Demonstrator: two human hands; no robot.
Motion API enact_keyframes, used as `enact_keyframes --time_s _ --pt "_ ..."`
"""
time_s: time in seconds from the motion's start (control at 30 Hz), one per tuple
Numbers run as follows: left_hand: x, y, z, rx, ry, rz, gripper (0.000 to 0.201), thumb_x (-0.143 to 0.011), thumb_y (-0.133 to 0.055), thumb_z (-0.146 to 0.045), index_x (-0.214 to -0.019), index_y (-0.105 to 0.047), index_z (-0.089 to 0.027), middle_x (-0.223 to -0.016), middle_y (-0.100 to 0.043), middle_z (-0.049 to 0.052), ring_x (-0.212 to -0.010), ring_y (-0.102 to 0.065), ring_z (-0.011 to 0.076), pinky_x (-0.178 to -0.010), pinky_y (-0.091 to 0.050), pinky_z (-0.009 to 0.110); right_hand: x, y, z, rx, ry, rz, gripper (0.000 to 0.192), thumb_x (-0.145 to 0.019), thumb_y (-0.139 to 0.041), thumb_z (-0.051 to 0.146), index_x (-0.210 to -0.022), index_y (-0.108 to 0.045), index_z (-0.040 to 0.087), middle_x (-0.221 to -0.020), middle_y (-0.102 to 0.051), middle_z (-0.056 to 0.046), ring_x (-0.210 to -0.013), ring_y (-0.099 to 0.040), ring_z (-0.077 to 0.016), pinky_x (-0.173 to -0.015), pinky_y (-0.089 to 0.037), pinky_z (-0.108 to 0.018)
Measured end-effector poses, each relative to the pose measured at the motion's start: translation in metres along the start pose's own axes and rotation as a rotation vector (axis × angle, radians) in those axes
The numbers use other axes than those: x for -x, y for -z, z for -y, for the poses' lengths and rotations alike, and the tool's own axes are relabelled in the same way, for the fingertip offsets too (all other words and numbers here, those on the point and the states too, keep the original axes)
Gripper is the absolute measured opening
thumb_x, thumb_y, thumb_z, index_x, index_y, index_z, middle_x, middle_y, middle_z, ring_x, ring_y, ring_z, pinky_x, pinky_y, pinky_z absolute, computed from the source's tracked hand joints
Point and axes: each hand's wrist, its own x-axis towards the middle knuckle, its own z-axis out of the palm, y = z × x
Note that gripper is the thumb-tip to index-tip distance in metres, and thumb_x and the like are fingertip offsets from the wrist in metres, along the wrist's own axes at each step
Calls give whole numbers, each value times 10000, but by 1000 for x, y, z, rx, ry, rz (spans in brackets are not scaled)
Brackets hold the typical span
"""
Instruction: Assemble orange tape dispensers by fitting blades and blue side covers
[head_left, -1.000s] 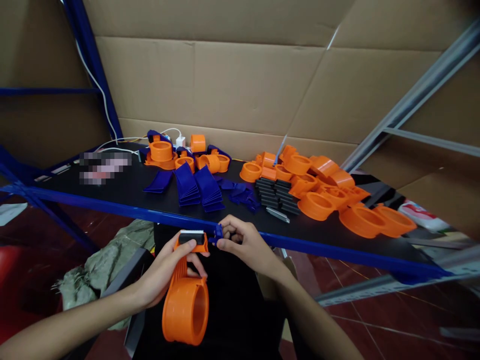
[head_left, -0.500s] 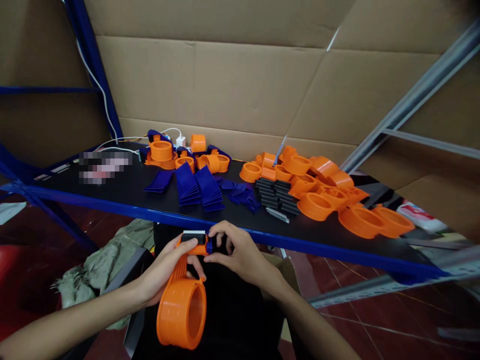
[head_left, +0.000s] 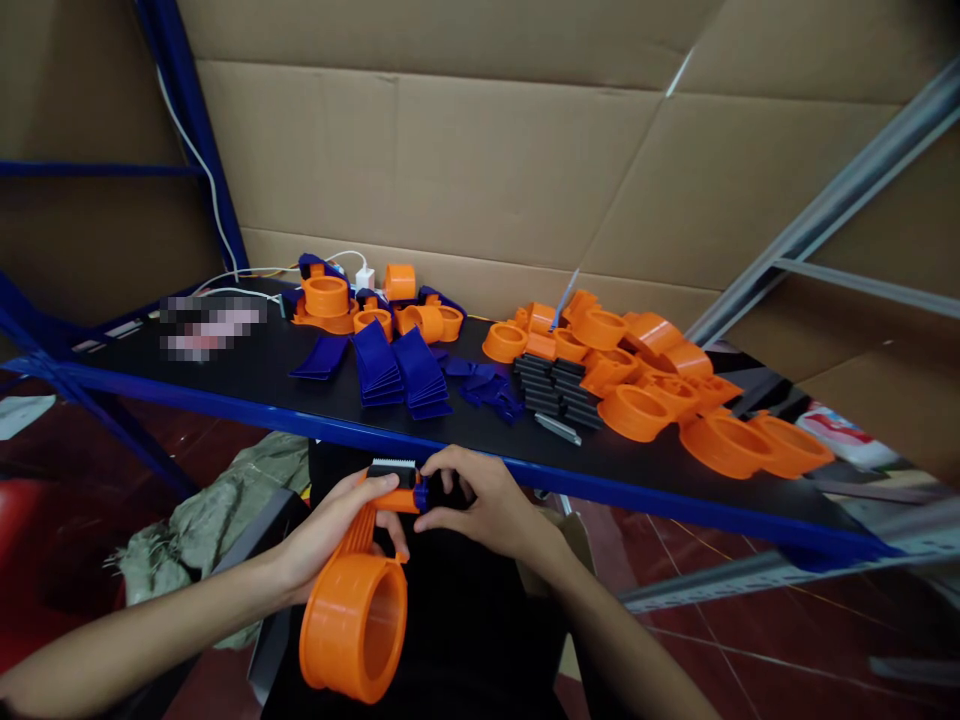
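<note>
My left hand [head_left: 337, 520] is closed round an orange tape dispenser [head_left: 352, 625]. Its thumb presses on a black strip beside a white toothed blade [head_left: 394, 464] at the dispenser's head. The large ring of the dispenser hangs below this hand, facing right. On the right end of the head sits a small blue plastic piece [head_left: 421, 496]. Curled around that piece are the thumb and forefinger of my right hand [head_left: 484, 500], one below and one above it. Exact fingertip contact is hard to make out.
On the black shelf [head_left: 225, 375] lie stacked blue plates [head_left: 377, 365], small blue parts [head_left: 484, 388], black strips [head_left: 551, 388] and a grey utility knife [head_left: 558, 430]. Orange dispenser bodies [head_left: 637, 410] are heaped at right; several dispensers [head_left: 326, 298] with blue parts stand at back left.
The dispenser's ring has swung slightly left and down, while its head has shifted a little right. Both hands keep nearly the same grip. The whole view has moved slightly.
</note>
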Motion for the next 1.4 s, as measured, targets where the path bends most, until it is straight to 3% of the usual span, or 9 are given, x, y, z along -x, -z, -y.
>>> enact_keyframes --time_s 0.13,0.3,0.57,0.7,0.87,1.1,1.2,1.27,1.4 --pt "1 -2 -1 16 -21 -16 265 -902 -619 -428 -927 -592 -166 -655 -693 58 -568 -668 188 -520 -471 243 0 -3 0 -12 -42 -5 435 -771 -805 457 -1089 -634 213 -924 -671 -23 -716 -568 -126 -633 -468 -238" --pt "-2 1 0 32 19 -31 298 -894 -622 -458 -954 -586 -169 -644 -701 75 -537 -649 191 -519 -470 260 0 2 1 -58 30 -4 273 -885 -709 246 -1144 -624 233 -1136 -631 -65 -763 -570 -120 -710 -516 -257" --pt "-3 1 1 41 84 -9 321 -891 -613 -479 -922 -585 -161 -652 -724 126 -547 -660 197 -538 -471 257 4 6 3 -67 62 8 215 -935 -588 132 -1118 -623 240 -1212 -590 -86 -1036 -625 -171 -901 -551 -322" --pt "-2 -2 -4 42 74 -11 326 -892 -611 -471 -988 -597 -159 -701 -743 134 -545 -671 206 -502 -463 249 4 4 0 -142 28 -27 247 -921 -607 128 -1141 -609 240 -1229 -575 -84 -868 -632 -125 -805 -587 -292" --pt "0 -6 -5 54 25 -29 278 -886 -636 -422 -1012 -592 -178 -730 -747 94 -565 -691 221 -493 -487 261 6 -1 3 -226 -1 30 351 -944 -590 174 -1284 -583 265 -1336 -523 -98 -1064 -620 -162 -722 -597 -236" --pt "2 -3 -5 59 8 -24 337 -903 -599 -474 -1014 -615 -155 -686 -734 120 -542 -667 199 -515 -491 258 7 -8 5 -292 -14 38 489 -998 -526 232 -1477 -463 309 -1509 -426 -89 -1193 -597 -180 -918 -585 -302" --pt "2 -2 -4 68 19 -31 328 -894 -610 -481 -1006 -605 -173 -692 -738 122 -537 -668 204 -514 -495 263 7 -13 2 -321 -52 -23 498 -1008 -501 214 -1491 -449 320 -1464 -508 -75 -1270 -562 -195 -1017 -532 -341" --pt "1 -1 -3 82 26 -33 317 -888 -618 -482 -1003 -589 -188 -688 -739 118 -537 -671 213 -516 -498 272 7 -18 -1 -409 -93 -82 566 -976 -573 234 -1511 -413 326 -1409 -564 -79 -1255 -579 -205 -960 -565 -328" --pt "0 0 -1 97 26 -37 309 -887 -619 -486 -972 -565 -194 -669 -734 113 -538 -670 215 -533 -505 282 7 -25 -3 -552 -119 -193 476 -880 -719 260 -1344 -617 278 -1325 -614 -98 -1128 -658 -206 -867 -602 -302"
